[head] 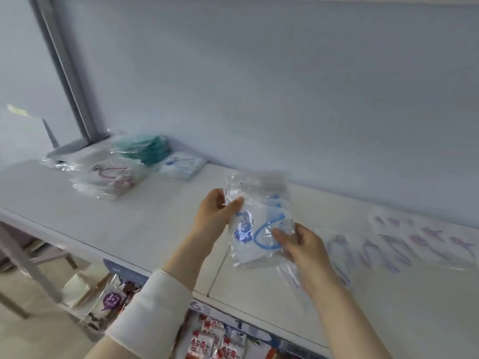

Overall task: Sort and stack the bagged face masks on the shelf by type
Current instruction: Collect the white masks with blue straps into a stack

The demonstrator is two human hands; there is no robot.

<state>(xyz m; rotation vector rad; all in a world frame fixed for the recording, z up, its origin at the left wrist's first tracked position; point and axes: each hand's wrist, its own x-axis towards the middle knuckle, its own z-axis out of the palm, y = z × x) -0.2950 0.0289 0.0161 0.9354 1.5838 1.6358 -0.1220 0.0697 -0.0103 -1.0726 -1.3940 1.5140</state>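
A clear bag with a white mask printed in blue is held upright above the white shelf. My left hand pinches its upper left edge, and my right hand grips its lower right side. At the back left lie sorted piles: a green mask stack, a pink-printed mask stack, a blue-printed mask stack and a clear bagged pile. Several unsorted bagged masks with purple and pink prints lie spread flat on the right.
A grey upright post stands at the back left corner against the pale wall. Below the shelf's front edge hang red and white snack packets and a packet with a purple label.
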